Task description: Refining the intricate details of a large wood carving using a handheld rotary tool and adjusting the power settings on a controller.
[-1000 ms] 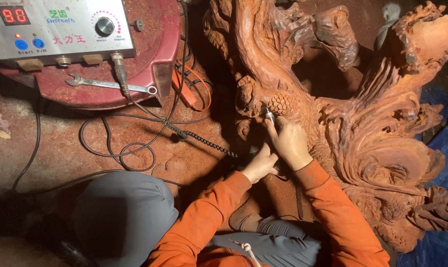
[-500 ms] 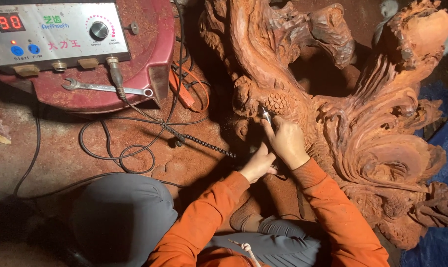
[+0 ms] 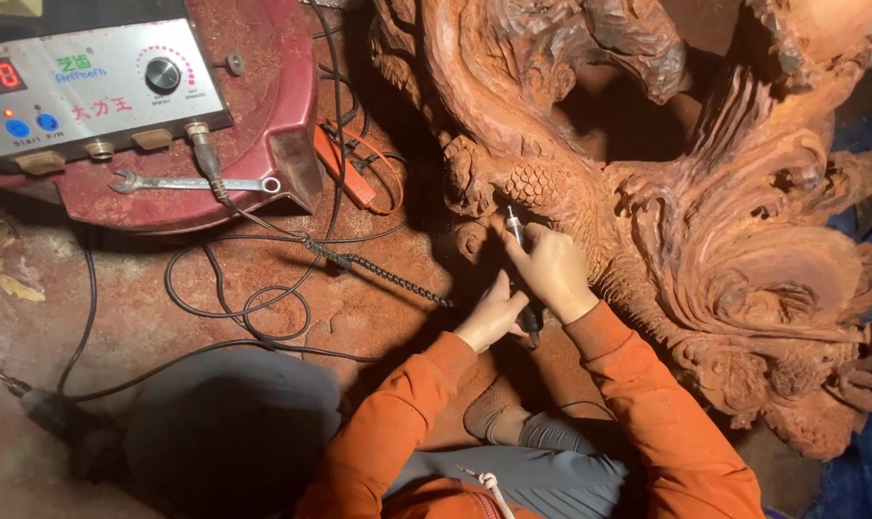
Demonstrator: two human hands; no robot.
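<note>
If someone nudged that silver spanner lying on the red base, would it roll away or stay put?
The spanner would probably slide rather than roll: it looks flat and lies flush on the red base. It seems stiff, being one bare metal bar. It may feel heavy for its slim size, and perhaps gritty, since reddish dust coats most things around it.

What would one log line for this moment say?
right hand: grips rotary tool | tip: on wood carving | left hand: steadies tool
</note>
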